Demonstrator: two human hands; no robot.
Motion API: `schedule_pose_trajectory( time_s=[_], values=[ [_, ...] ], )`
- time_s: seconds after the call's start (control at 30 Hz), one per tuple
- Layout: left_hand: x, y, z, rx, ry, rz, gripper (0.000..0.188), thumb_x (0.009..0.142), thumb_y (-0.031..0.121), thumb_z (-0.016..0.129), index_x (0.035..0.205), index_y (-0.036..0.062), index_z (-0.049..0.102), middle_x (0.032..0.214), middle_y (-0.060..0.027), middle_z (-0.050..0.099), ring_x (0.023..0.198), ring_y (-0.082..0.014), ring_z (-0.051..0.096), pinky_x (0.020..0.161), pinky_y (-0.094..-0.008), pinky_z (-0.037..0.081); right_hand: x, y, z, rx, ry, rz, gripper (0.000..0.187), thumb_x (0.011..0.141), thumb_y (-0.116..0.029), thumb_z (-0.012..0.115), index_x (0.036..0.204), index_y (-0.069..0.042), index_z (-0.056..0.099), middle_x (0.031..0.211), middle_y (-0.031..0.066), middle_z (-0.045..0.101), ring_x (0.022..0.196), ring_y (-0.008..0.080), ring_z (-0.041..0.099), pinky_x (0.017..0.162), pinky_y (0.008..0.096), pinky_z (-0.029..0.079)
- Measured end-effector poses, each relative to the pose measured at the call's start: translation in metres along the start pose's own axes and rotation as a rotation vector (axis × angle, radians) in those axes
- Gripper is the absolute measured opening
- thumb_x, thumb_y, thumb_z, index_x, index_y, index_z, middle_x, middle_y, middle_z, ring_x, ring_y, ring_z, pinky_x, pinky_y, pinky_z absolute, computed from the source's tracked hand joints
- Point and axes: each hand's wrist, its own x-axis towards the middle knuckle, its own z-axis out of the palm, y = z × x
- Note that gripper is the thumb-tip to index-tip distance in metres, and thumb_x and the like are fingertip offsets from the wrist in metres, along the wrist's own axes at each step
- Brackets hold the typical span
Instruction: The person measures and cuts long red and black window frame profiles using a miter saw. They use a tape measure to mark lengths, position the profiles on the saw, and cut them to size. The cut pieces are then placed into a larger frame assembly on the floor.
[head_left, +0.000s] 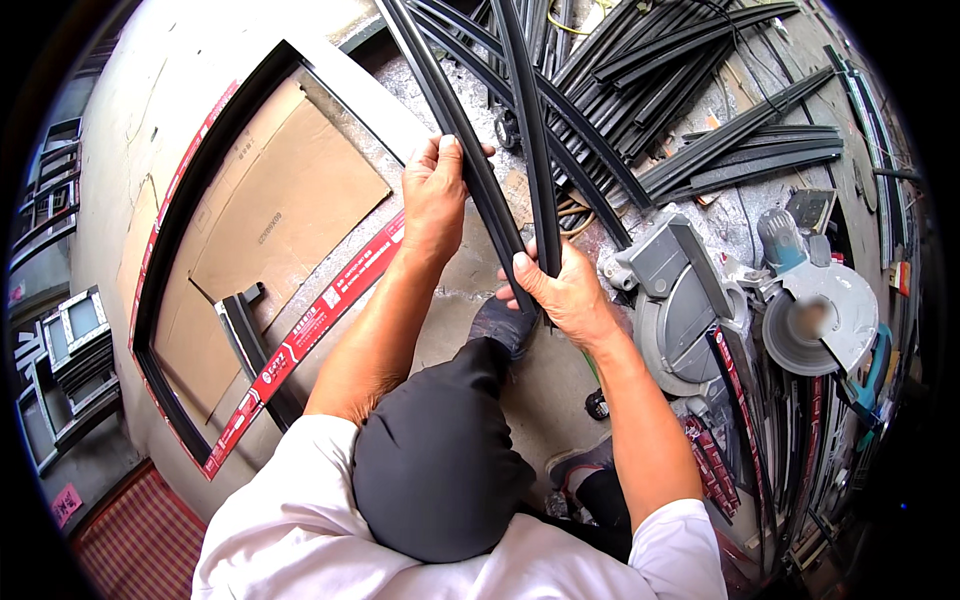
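Note:
My left hand [435,200] is closed around a long black profile strip [455,125], thumb on top. The strip slants down toward my right hand [565,295], which pinches its near end between the thumb and the fingers underneath. A second black profile [530,120] comes down from the top edge, and its lower end meets my right hand by the thumb. I cannot tell whether that hand grips it too. The far ends of both strips run out of view.
A black window frame [145,310] with red-printed film lies at left over flat cardboard [280,190]. Many black profiles [640,90] are heaped at the upper right. A grey mitre saw [820,310] stands at right, beside upright offcuts [800,460]. My shoe [505,325] is below my hands.

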Motion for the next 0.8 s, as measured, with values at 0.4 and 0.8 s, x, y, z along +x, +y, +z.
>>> schedule_pose_trajectory(
  time_s=[0.4,0.8],
  values=[
    [0.018,0.039,-0.044,1.215,0.050,0.684,0.071,0.088,0.009,0.074,0.155,0.0190,0.051,0.158,-0.0171,0.044,0.145,-0.0367,0.044,0.118,-0.0508,0.040,0.018,-0.019,-0.011,-0.158,-0.099,-0.030,0.025,0.101,-0.021,0.074,0.106,-0.004,0.056,0.098,0.0112,0.071,0.077,0.0124,0.068,0.068,0.0266,0.056],
    [0.051,0.109,-0.115,1.968,-0.325,0.634,0.015,0.086,0.020,0.078,0.098,0.0138,0.071,0.097,-0.0037,0.071,0.103,-0.0252,0.068,0.100,-0.0430,0.049,0.023,-0.057,-0.028,-0.627,0.056,-0.258,0.026,0.095,-0.022,0.080,0.105,-0.003,0.066,0.092,0.0026,0.070,0.085,0.0121,0.063,0.080,0.0302,0.053]
  ],
)
